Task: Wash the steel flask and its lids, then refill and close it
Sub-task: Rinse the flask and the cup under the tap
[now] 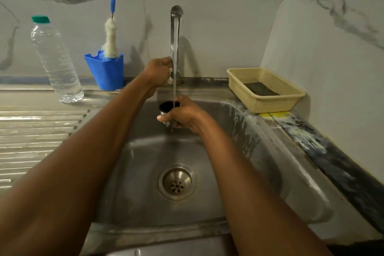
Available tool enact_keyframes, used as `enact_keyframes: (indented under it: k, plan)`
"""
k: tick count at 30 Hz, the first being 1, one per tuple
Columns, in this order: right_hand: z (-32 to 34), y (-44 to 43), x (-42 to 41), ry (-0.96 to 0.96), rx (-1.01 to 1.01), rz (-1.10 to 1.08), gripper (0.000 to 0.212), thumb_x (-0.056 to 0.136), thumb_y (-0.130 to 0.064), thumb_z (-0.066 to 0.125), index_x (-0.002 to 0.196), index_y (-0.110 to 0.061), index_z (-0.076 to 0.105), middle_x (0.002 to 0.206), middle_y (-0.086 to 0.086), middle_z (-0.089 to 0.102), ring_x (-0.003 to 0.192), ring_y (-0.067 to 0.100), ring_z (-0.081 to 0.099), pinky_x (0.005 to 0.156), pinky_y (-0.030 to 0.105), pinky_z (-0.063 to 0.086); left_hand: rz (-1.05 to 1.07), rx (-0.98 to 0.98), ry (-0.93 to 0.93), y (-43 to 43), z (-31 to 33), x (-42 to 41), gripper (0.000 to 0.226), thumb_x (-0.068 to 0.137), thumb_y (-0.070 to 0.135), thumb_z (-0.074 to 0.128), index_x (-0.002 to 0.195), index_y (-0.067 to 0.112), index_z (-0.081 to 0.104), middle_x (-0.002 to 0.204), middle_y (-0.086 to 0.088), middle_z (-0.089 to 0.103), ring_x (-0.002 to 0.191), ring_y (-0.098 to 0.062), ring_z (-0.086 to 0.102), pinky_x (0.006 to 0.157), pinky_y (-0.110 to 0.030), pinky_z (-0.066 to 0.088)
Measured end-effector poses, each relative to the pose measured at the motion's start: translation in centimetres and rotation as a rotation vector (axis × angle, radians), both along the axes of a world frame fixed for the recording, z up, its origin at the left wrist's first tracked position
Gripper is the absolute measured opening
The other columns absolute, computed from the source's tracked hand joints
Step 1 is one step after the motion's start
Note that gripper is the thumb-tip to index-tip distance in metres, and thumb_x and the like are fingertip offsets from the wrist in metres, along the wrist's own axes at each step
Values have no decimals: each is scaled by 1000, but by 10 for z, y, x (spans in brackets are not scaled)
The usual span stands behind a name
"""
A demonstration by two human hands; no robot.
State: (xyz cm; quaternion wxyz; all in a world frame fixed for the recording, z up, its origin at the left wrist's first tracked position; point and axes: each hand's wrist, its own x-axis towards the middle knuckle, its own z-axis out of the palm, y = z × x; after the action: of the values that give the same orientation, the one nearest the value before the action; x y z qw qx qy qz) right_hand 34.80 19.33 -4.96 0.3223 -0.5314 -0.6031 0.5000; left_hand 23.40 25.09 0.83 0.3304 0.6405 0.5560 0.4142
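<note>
The steel sink (259,151) fills the middle. Its ribbed surface (31,131) on the left carries a clear water bottle (56,60) and a blue holder (108,72) with a brush (110,39). A cream basket (291,97) sits at the right corner. The tap (176,12) runs. The left hand (158,71) grips the tap low down — the right hand (182,113) curls round the steel lid (166,107), mouth-up under the stream, above the basin.

Dim, flat indoor light from above. The tap (176,33) and basket (264,89) throw soft shadows rightward on the wall (228,27). Glare streaks lie on the draining ridges (31,118), far left. The left hand (159,71) and right hand (182,113) are dark, with little detail. Straight edges bow near the frame borders; everything is slightly soft.
</note>
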Motion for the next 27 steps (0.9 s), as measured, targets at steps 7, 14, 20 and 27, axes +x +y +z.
enact_keyframes:
  k: [7, 14, 20, 27]
  plan:
    - [5, -5, 6, -38, 28, 6, 28, 81, -3, 80, 95, -17, 61, 88, 4, 68, 83, 18, 67, 70, 29, 55, -102, 15, 410, -1, 9, -12, 69, 94, -15, 41, 157, 13, 29, 160, -12, 34, 147, -30, 32, 116, -38, 30]
    - [13, -15, 6, -222, 184, -46, 31, 75, -1, 84, 99, -7, 64, 90, 5, 66, 76, 16, 62, 54, 19, 48, -34, -94, 520, -53, -26, -31, 38, 94, 3, 58, 131, 13, 63, 120, -11, 66, 106, -25, 62, 91, -33, 50]
    - [3, -25, 7, -642, 484, -18, 67, 65, -4, 87, 124, -19, 59, 123, 9, 62, 109, 27, 58, 79, 27, 44, 9, -223, 584, -94, -75, -25, 18, 85, 6, 67, 102, 7, 72, 95, -12, 73, 87, -25, 71, 85, -41, 61]
    - [12, -34, 5, -857, 777, 49, 62, 79, -9, 77, 133, -32, 58, 132, 3, 50, 118, 30, 41, 95, 43, 44, 107, -106, 634, -97, -65, -21, 20, 91, 16, 64, 108, 12, 73, 102, -7, 70, 87, -19, 61, 75, -29, 50]
